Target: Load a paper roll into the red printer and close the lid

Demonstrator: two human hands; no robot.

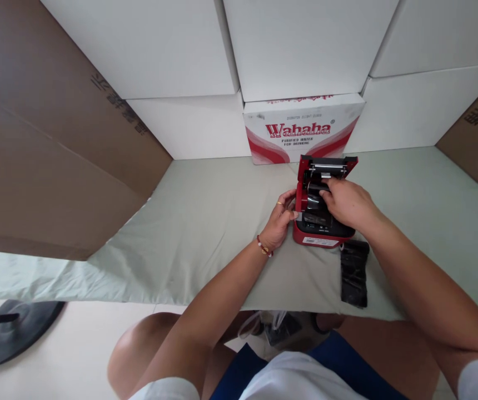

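the red label printer (320,225) sits lid-up on the pale green worktop (205,222), just before a wahaha carton (301,130). the right hand (347,203) fingers pinch a black roll (316,189) inside it; the left hand (278,222) fingers clasp its side. a black packet (354,272) lies by the front edge, and open cloth runs leftward.

1. Your left hand (279,221) holds the left side of the red label printer (318,229), whose lid (326,163) stands open at its back.
2. Your right hand (347,203) reaches into the printer's open bay, fingers closed on a black roll (316,189).
3. A black strip (354,272) lies on the pale green tablecloth (205,222), just right of the printer's front.
4. A Wahaha carton (303,130) stands just behind the printer.
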